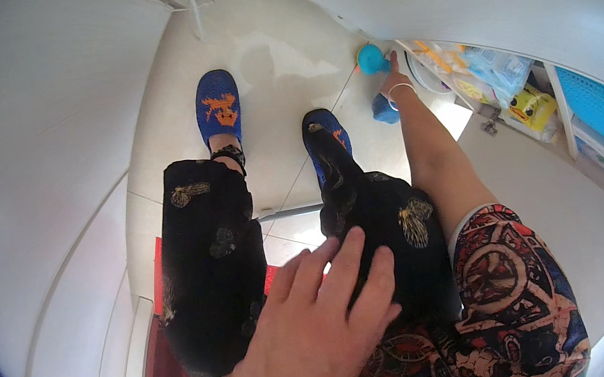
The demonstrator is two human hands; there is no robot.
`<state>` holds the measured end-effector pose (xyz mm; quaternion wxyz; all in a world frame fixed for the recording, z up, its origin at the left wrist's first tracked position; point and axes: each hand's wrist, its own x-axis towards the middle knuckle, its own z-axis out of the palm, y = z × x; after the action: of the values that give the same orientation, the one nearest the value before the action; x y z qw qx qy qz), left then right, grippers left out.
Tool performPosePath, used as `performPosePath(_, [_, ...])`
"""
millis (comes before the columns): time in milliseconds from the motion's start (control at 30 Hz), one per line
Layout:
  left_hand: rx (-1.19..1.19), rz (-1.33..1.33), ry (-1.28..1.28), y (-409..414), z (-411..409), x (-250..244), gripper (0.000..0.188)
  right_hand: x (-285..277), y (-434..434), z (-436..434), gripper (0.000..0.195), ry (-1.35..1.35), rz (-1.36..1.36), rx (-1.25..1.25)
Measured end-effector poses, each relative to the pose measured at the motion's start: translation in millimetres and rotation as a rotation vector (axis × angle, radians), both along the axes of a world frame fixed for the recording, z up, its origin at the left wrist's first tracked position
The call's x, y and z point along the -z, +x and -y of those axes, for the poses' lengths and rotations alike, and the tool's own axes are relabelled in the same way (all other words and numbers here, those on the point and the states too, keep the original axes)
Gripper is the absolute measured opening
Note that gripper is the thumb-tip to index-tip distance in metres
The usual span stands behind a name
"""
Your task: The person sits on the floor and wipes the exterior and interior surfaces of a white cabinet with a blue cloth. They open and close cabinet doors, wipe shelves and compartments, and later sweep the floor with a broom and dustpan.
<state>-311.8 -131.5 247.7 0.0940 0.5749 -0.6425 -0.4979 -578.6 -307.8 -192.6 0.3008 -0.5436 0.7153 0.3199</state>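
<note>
My left hand (323, 316), with a green band at the wrist, hovers before my lap with its fingers spread and holds nothing. My right arm reaches down to the floor at the right. There my right hand (395, 80), with a pale bracelet, is at the handle side of a round turquoise plastic item (371, 59), perhaps a scoop or cup. The index finger points along it; whether the fingers grip it cannot be told. A blue cloth-like thing (385, 110) lies on the floor just below that hand. A round white container (424, 75) stands beside it, partly hidden.
An open low cabinet at the right holds packets, a yellow bag with a duck face (533, 108) and a blue perforated basket (588, 92). Its white door (551, 207) stands open near my arm. My feet are in blue slippers (218, 106). White panels flank the tiled floor.
</note>
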Motion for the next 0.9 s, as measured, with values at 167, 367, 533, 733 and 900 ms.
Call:
performPosePath(167, [-0.037, 0.027, -0.005, -1.4, 5.9, -2.0, 0.053, 15.7, 35.3, -47.2, 0.055, -0.157, 0.028, -0.103])
performPosePath(367, [-0.038, 0.046, -0.065, -0.2, 3.2, 13.1, 0.044, -11.5, 18.7, -98.0, 0.041, -0.124, 0.332, -0.26])
performPosePath(533, [-0.111, 0.091, -0.1, -10.4, -1.7, 34.4, 0.029, -95.2, -29.4, -128.6, 0.041, -0.391, 0.456, -0.065])
performPosePath(733, [-0.158, 0.16, -0.204, -24.0, 2.0, 73.2, 0.022, -257.7, -58.4, -138.5, 0.03, -0.79, 0.631, 0.19])
performPosePath(900, [-0.169, 0.174, -0.204, -32.3, 7.7, 96.2, 0.024, -365.3, -80.7, -117.6, 0.032, -1.22, 0.77, 0.198])
